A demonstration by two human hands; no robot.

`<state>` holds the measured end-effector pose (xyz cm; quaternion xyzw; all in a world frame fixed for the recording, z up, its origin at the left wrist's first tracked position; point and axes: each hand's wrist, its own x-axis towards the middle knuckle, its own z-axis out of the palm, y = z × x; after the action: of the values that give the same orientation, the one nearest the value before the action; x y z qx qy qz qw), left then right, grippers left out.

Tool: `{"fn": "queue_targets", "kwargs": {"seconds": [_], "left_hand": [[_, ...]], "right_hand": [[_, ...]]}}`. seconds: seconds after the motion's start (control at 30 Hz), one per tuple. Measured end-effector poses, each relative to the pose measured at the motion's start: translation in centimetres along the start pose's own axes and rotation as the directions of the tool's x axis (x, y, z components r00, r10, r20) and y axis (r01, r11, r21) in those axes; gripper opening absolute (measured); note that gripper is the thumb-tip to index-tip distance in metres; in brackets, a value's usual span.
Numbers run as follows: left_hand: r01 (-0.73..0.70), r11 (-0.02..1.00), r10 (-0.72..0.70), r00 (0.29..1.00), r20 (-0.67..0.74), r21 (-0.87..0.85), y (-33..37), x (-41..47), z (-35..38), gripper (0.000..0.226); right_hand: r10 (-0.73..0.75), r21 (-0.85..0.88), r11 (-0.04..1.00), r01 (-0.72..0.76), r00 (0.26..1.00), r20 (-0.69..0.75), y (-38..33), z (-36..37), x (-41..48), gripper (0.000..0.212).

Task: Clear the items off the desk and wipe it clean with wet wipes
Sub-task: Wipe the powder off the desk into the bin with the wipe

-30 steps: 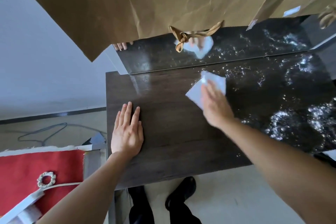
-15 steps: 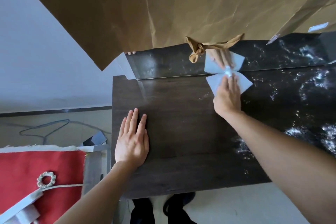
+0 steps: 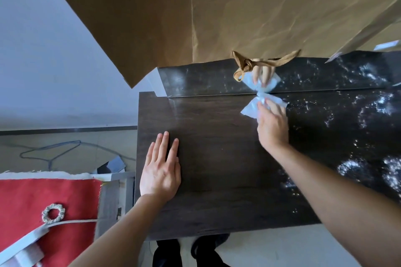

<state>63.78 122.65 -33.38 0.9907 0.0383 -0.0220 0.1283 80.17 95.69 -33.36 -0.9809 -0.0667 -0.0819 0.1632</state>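
Observation:
A dark wood desk (image 3: 217, 158) fills the middle of the view. My left hand (image 3: 161, 169) lies flat on its left part, fingers straight. My right hand (image 3: 272, 124) presses a pale blue wet wipe (image 3: 249, 109) against the desk at its far edge, where the top meets a glossy dark back panel (image 3: 206, 80). The panel mirrors the wipe and my fingers. White wet streaks and specks (image 3: 368, 169) cover the right part of the desk.
A large brown paper bag (image 3: 217, 11) with a knotted ribbon handle (image 3: 247, 64) hangs over the back of the desk. A red cloth (image 3: 43, 201) with a ring lies at the lower left. A cable (image 3: 50, 151) runs across the floor. My feet show below the desk's front edge.
My right hand has pushed the wipe from the middle of the desk up to the far edge by the back panel. My left hand has stayed flat in place.

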Motion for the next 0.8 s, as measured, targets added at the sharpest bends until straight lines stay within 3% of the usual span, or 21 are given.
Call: {"fn": "queue_targets", "kwargs": {"seconds": [0.07, 0.13, 0.2, 0.23, 0.27, 0.33, 0.4, 0.47, 0.53, 0.6, 0.67, 0.73, 0.8], "left_hand": [[0.000, 1.000, 0.000, 1.000, 0.005, -0.008, 0.1, -0.1, 0.0, 0.051], [0.000, 1.000, 0.000, 1.000, 0.004, -0.013, 0.1, 0.0, -0.1, 0.051], [0.001, 1.000, -0.001, 1.000, 0.001, -0.015, 0.0, 0.1, -0.1, 0.051], [0.001, 1.000, -0.001, 1.000, 0.003, -0.012, 0.0, 0.0, -0.1, 0.051], [-0.001, 1.000, 0.001, 1.000, 0.004, -0.008, 0.0, 0.0, -0.1, 0.051], [-0.008, 1.000, 0.008, 1.000, 0.003, -0.007, 0.0, 0.0, 0.0, 0.051], [-0.012, 1.000, 0.012, 1.000, 0.005, -0.007, -0.1, 0.0, 0.0, 0.050], [-0.013, 1.000, 0.013, 1.000, 0.010, -0.009, -0.2, -0.1, 0.1, 0.050], [-0.015, 1.000, 0.015, 1.000, 0.017, -0.023, -0.3, -0.1, 0.2, 0.050], [-0.017, 0.999, 0.018, 1.000, 0.015, -0.036, -0.3, 0.0, 0.2, 0.050], [-0.019, 0.999, 0.019, 1.000, 0.014, -0.038, -0.3, 0.0, 0.1, 0.050], [-0.027, 0.999, 0.027, 1.000, 0.014, -0.024, -0.3, 0.0, 0.0, 0.050], [-0.034, 0.999, 0.035, 0.999, 0.015, -0.009, -0.3, 0.0, 0.0, 0.051]], "right_hand": [[-0.038, 0.167, 0.985, 0.037, 0.999, 0.002, -3.3, 0.4, -3.1, 0.024], [-0.232, 0.338, 0.923, 0.184, 0.967, 0.106, -6.2, 0.8, -7.4, 0.018], [-0.357, 0.436, 0.865, 0.247, 0.915, 0.190, -6.2, 0.4, -8.6, 0.018], [-0.352, 0.441, 0.865, 0.241, 0.916, 0.190, -5.1, 0.2, -7.4, 0.019], [-0.281, 0.405, 0.893, 0.195, 0.946, 0.164, -3.8, 0.0, -5.7, 0.020], [0.007, 0.258, 0.966, -0.032, 0.995, 0.099, -0.8, -0.3, -1.6, 0.018], [0.188, 0.120, 0.974, -0.191, 0.981, 0.037, 0.2, 0.2, 0.5, 0.023], [0.095, 0.115, 0.989, -0.095, 0.995, 0.008, -2.1, 1.3, -1.3, 0.031], [-0.166, 0.148, 0.977, 0.151, 0.981, 0.096, -5.0, 2.3, -6.4, 0.039], [-0.400, 0.114, 0.916, 0.384, 0.869, 0.291, -6.2, 1.4, -12.0, 0.046], [-0.512, 0.067, 0.847, 0.528, 0.774, 0.373, -4.9, -0.2, -13.1, 0.046], [-0.437, -0.043, 0.877, 0.479, 0.831, 0.345, -2.6, -0.6, -10.9, 0.048], [-0.137, -0.173, 0.967, 0.188, 0.953, 0.270, -1.3, -0.5, -7.2, 0.053]]}}
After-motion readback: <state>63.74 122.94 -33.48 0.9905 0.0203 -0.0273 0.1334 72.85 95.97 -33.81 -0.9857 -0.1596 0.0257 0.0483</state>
